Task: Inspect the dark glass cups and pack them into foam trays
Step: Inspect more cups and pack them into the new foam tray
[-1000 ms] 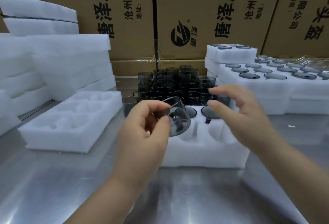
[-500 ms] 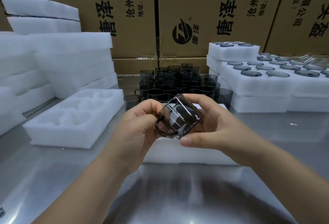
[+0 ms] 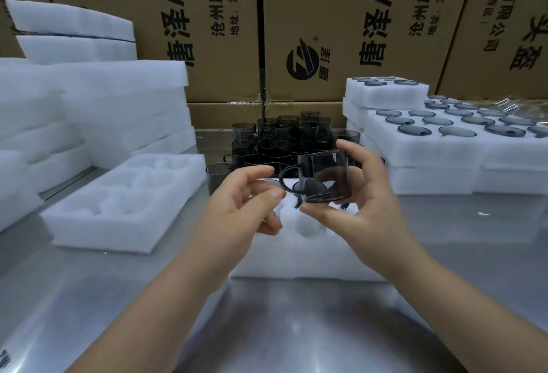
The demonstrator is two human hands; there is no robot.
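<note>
Tipped upright since a moment ago, the smoky, see-through dark glass cup [image 3: 324,178] sits mid-frame gripped in my right hand [image 3: 367,209], my left hand [image 3: 237,206] let go, fingers relaxed.

You have a single view, from the wide-angle camera on your head. It faces forward and down over the steel bench [image 3: 296,331] toward its far edge, where the cardboard boxes [image 3: 341,10] close off the back. It sits near: both forearms [image 3: 166,310] enter from the near edge, and the dark glass cup [image 3: 324,176] in your right grip [image 3: 373,206] fills the middle of the frame.
</note>
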